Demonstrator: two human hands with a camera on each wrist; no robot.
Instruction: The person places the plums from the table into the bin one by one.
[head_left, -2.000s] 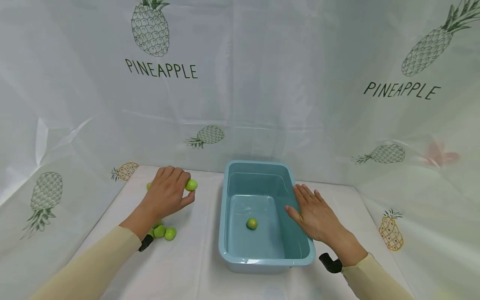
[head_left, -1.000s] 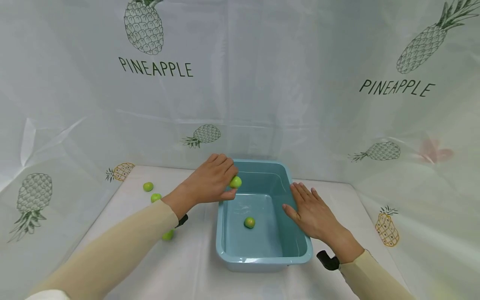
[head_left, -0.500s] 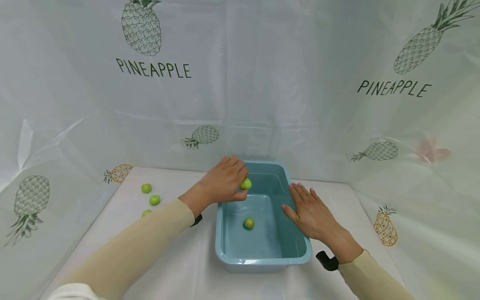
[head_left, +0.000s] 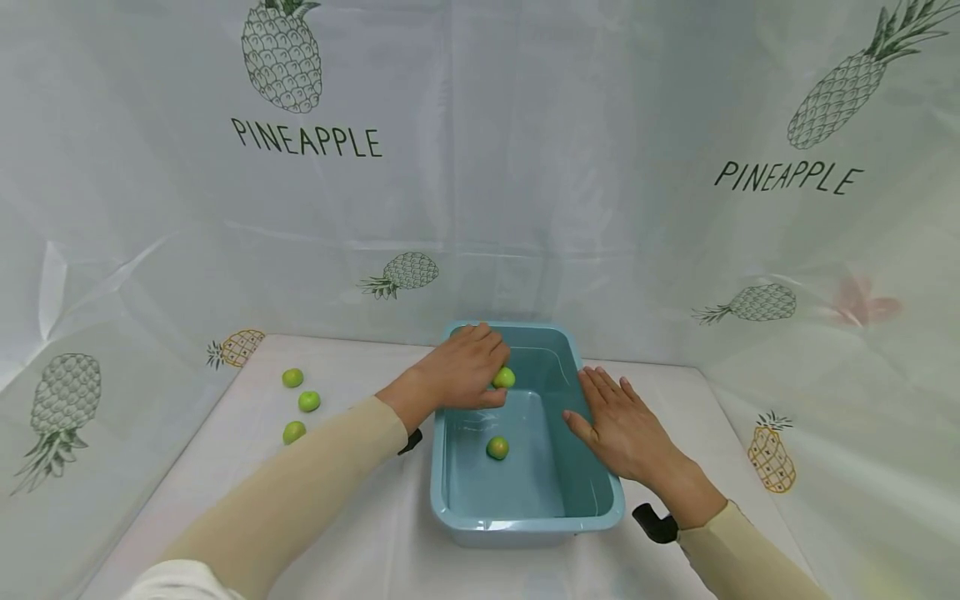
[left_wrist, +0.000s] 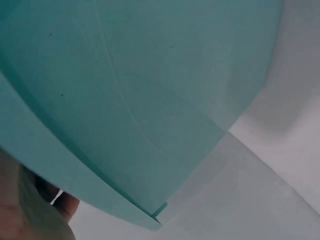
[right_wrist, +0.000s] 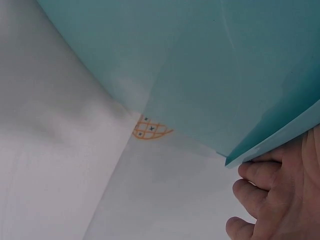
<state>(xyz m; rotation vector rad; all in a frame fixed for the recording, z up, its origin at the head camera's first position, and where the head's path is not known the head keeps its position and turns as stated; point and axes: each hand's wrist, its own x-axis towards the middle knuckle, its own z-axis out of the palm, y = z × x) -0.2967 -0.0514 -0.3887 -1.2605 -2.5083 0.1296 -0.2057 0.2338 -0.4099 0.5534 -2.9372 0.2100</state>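
In the head view my left hand (head_left: pixel 468 367) is over the far left part of a blue plastic basin (head_left: pixel 525 525). It pinches a small round green fruit (head_left: pixel 504 377) between thumb and fingers. Another green fruit (head_left: pixel 497 447) lies on the basin floor. My right hand (head_left: pixel 626 425) rests along the basin's right rim, fingers extended, thumb over the inside. Seen from the right wrist, several fingertips (right_wrist: pixel 252 195) of that hand lie beside the outer edge of the rim (right_wrist: pixel 280 140). The left wrist view shows mostly the basin's outer wall (left_wrist: pixel 165 95), with part of the left hand (left_wrist: pixel 10 215) in the corner.
Left of the basin, more green fruits lie on the white cloth: one far back (head_left: pixel 292 377), one nearer (head_left: pixel 309 401) and one beside the left sleeve (head_left: pixel 294 432). The sleeve (head_left: pixel 300 492) covers part of the table. A pineapple-print sheet (head_left: pixel 525 208) hangs behind.
My left hand has carried the green fruit from the left side of the table rightward over the basin, and has lowered slightly. The right hand stays on the rim.
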